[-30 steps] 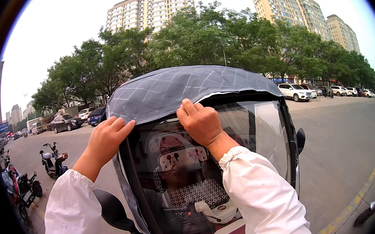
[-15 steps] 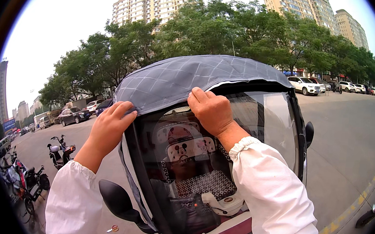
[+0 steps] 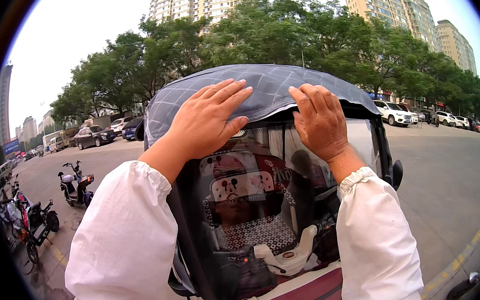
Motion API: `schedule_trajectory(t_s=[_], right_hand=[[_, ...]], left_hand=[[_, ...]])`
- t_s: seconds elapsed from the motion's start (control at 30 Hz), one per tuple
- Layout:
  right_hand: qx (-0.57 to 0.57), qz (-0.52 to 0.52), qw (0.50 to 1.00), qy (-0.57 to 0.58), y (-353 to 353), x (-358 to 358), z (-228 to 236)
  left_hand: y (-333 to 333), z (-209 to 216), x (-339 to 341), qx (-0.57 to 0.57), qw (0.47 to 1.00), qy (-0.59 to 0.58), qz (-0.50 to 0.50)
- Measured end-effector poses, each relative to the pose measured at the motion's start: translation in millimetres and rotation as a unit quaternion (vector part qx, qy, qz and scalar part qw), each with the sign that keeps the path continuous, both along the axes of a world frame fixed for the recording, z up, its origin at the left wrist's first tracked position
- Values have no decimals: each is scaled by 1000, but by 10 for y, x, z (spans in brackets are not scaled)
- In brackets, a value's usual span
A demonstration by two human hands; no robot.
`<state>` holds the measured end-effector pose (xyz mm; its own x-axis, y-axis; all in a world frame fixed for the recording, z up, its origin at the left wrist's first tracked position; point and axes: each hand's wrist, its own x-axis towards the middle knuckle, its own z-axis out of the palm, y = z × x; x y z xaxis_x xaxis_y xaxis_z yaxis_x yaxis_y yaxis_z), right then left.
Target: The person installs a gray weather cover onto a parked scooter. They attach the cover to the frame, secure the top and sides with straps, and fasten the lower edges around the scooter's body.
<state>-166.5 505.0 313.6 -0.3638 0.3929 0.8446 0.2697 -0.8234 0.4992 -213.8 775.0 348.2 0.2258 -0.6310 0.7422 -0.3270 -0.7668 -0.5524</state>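
- Left hand (image 3: 208,119): palm down, fingers spread flat on the front edge of the grey quilted canopy (image 3: 267,87). It grasps nothing; it presses on the fabric.
- Right hand (image 3: 322,122): fingers bent and hooked over the same front edge, to the right of centre. This is a closed hold on the canopy hem; the fingertips lie on the top of the fabric.
- Spacing: the two hands sit side by side, near each other but not touching, with a strip of bare canopy between them.
- Key relation: the canopy lies directly under both hands. Its long axis runs left to right across the view, and the roof arches up and away from the person. Neither hand is clearly nearer; both rest on the front rim.
- Below the rim: a clear windshield (image 3: 281,198) hangs down from the canopy edge, and the person's white sleeves (image 3: 126,237) cover both forearms in front of it.
- Behind the windshield: a scooter handlebar (image 3: 285,255) and a red-and-white seat cover (image 3: 243,181) show through.
- Surroundings: parked scooters (image 3: 74,185) stand at left, a white car (image 3: 398,113) at right, with trees and tall buildings beyond.
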Motion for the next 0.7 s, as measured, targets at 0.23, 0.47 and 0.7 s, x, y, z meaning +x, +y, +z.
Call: schedule_trajectory(t_s=[0.23,0.47,0.7], right_hand=[[-62,-45,997,3,-451,474,-3],[-103,-65,992,-23,-487,660,-78],[-100,-75,992,-1,-470,721,-138]], left_hand=[[-629,18,601,63,997,38,10],[-539,3,557,121,990,27,70],[-500,100,465,166,984,47,52]])
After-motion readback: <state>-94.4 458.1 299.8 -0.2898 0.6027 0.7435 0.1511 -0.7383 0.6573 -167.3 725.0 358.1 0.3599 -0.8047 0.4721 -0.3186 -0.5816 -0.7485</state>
